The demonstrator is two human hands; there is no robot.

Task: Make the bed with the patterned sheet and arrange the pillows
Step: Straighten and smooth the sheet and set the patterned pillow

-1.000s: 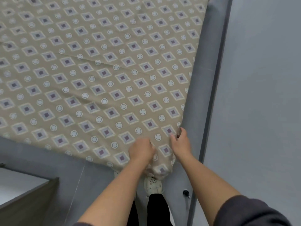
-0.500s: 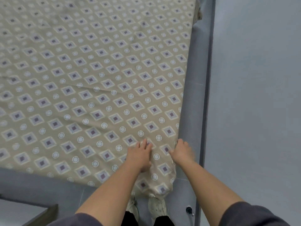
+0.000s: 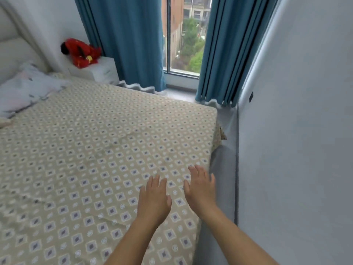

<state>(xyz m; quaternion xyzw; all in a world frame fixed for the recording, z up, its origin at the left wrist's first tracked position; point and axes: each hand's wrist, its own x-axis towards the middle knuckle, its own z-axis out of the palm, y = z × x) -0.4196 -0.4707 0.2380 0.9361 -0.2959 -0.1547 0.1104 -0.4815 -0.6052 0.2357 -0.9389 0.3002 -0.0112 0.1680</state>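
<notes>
The beige patterned sheet [image 3: 91,153] with diamond and circle prints covers the whole mattress, with a few faint creases. My left hand [image 3: 153,199] and my right hand [image 3: 200,186] are over the sheet near its right edge, palms down, fingers straight and spread, holding nothing. Whether they touch the cloth I cannot tell. A white pillow [image 3: 24,88] with a faint print lies at the head of the bed, far left. A corner of the sheet [image 3: 219,136] hangs off the far right side.
A padded white headboard [image 3: 13,41] stands at the far left. A red plush toy [image 3: 82,52] sits on a white nightstand [image 3: 97,71]. Blue curtains [image 3: 126,41] frame a window [image 3: 183,35]. A grey bed frame edge [image 3: 225,169] runs along the wall on the right.
Both hands let go of the sheet's near corner and opened flat over the bed surface. The view rose from the corner and floor to the whole bed and window.
</notes>
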